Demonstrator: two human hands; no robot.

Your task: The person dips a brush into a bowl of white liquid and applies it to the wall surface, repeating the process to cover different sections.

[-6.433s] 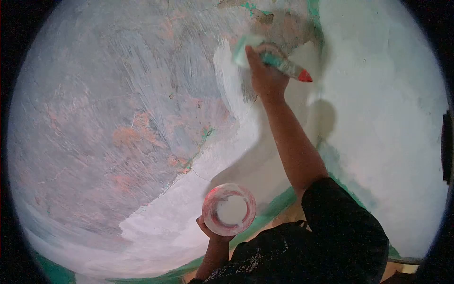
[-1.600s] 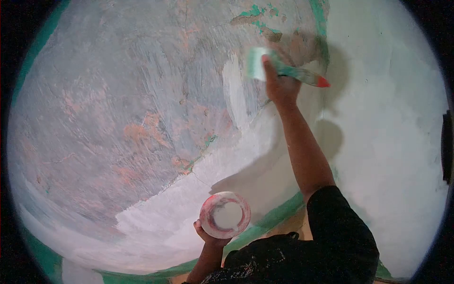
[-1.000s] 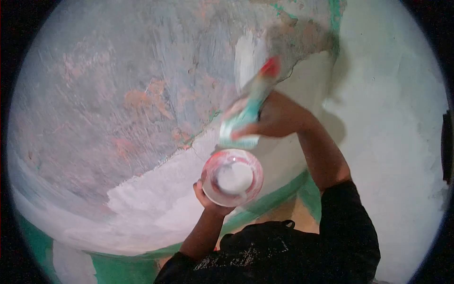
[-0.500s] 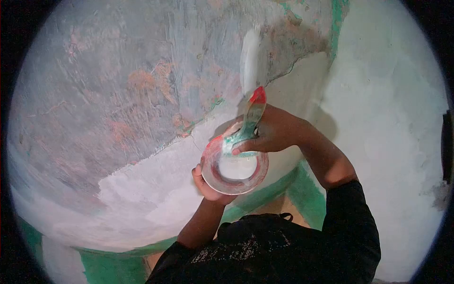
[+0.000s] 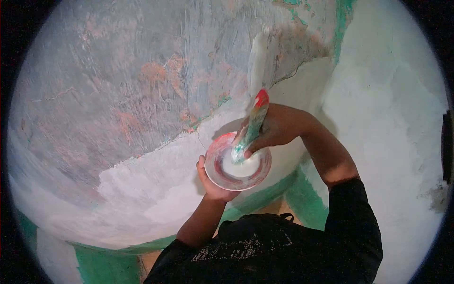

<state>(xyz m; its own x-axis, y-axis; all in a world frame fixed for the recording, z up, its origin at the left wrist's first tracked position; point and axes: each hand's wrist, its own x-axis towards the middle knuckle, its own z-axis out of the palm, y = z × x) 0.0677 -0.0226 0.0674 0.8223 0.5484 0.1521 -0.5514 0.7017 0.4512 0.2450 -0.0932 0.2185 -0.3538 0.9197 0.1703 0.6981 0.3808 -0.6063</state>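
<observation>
A round bowl [image 5: 217, 176] with red smears inside its wall holds white paint. My left hand [image 5: 215, 188] grips it from below, thumb against its left side. In my right hand [image 5: 274, 130] is a paintbrush [image 5: 256, 120] with a green, worn handle and a red tip pointing up. The bristle end is down inside the bowl, at the white paint; its lower tip is hard to make out.
Ahead stands a wall [image 5: 142, 80] of grey, scraped plaster with orange patches and white paint on its lower part. A pale wall [image 5: 392, 118] meets it at the right. Green bands [image 5: 307, 201] run low, and a dark object [image 5: 447, 146] is at the far right edge.
The brush has turned and moved lower into the bowl, with my right hand still round it. The bowl and my left hand have shifted slightly right and up in view.
</observation>
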